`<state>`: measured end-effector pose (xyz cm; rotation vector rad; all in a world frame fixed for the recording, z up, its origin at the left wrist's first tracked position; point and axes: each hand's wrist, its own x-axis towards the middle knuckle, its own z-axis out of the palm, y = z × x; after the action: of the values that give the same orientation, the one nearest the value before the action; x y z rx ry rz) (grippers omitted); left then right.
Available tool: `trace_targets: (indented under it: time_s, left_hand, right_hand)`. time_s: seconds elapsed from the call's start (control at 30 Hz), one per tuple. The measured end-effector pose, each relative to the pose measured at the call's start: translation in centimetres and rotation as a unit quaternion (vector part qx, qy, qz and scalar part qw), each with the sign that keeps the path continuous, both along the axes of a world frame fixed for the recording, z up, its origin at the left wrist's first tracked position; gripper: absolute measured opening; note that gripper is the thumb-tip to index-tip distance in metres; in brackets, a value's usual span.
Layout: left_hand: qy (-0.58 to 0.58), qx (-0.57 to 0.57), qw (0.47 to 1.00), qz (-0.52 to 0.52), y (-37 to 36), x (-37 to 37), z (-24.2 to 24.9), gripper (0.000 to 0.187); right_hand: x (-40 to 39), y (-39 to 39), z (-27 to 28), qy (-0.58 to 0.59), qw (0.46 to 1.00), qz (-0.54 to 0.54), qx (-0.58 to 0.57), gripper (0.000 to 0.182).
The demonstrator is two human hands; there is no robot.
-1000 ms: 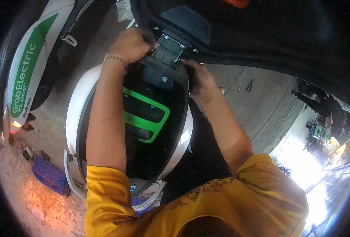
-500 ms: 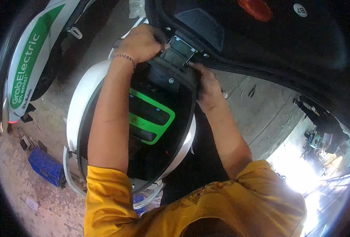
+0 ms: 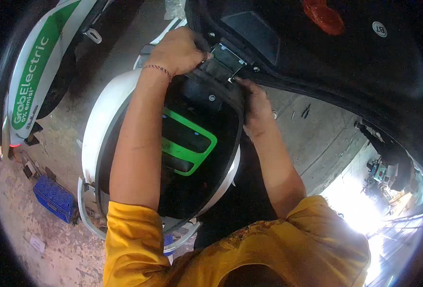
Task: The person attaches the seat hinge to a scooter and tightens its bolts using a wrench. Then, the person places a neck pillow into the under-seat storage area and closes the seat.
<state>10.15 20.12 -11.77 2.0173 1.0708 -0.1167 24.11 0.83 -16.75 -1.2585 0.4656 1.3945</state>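
Note:
A scooter's raised seat (image 3: 307, 62) joins the body at a seat hinge (image 3: 227, 60), a dark bracket with bright metal edges. My left hand (image 3: 179, 51) is closed, its fingertips pinched at the hinge's left end. At the hinge's right end, my right hand (image 3: 257, 105) has its fingers curled in against a small bright metal end; part of them is in shadow. Below both hands opens the dark under-seat compartment (image 3: 206, 186), with a green frame (image 3: 204, 128) inside. A bolt head (image 3: 212, 98) shows between hinge and compartment.
White scooter body panels (image 3: 101, 112) surround the compartment. Another scooter's white and green panel (image 3: 32, 76) stands at left. A blue basket-like object (image 3: 54, 198) lies on the worn floor. Pliers (image 3: 306, 111) rest on the concrete at right. An orange-red item (image 3: 324, 16) is on the seat's underside.
The view has shifted slightly, so the scooter and seat appear a little further right. Both hands remain at the two ends of the hinge.

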Motion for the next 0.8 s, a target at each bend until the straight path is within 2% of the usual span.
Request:
trace_targets:
  time_s: [0.1, 0.23, 0.33, 0.43, 0.53, 0.6, 0.63, 0.7, 0.8]
  left_hand:
    - [-0.009, 0.013, 1.000, 0.016, -0.2, -0.1, -0.4, 0.037]
    - [0.006, -0.004, 1.000, 0.005, 0.0, 0.0, 0.1, 0.039]
    - [0.002, -0.013, 1.000, -0.006, 0.1, 0.0, -0.4, 0.035]
    - [0.007, -0.010, 1.000, 0.000, 0.2, -0.1, -1.0, 0.034]
    - [0.006, 0.002, 1.000, -0.006, 0.1, -0.1, -1.2, 0.036]
    - [0.020, -0.011, 1.000, 0.011, 0.1, 0.1, -0.4, 0.037]
    - [0.019, -0.010, 1.000, 0.012, 0.1, 0.1, -0.1, 0.037]
    - [0.002, -0.018, 1.000, 0.014, -0.1, 0.0, 0.3, 0.040]
    - [0.028, -0.011, 1.000, 0.002, -0.1, 0.1, 0.8, 0.040]
  right_hand:
    - [-0.6, 1.0, 1.5, -0.024, 0.999, -0.008, -0.026, 0.028]
    - [-0.2, 0.3, 1.2, -0.001, 1.000, 0.003, -0.001, 0.028]
    - [-0.5, 0.3, 1.1, -0.053, 0.998, 0.009, -0.019, 0.029]
    - [-0.6, 0.8, 1.4, -0.034, 0.999, -0.026, -0.021, 0.032]
    - [-0.6, 0.4, 1.2, -0.082, 0.993, 0.014, -0.085, 0.035]
    - [0.2, -1.2, -1.6, -0.038, 0.998, -0.042, 0.028, 0.038]
    - [-0.4, -0.2, 0.0, -0.039, 0.998, -0.041, 0.030, 0.038]
    - [-1.7, 1.0, 2.9, -0.148, 0.985, 0.011, -0.083, 0.040]
    - [-1.2, 0.6, 2.4, -0.088, 0.995, -0.018, -0.038, 0.040]
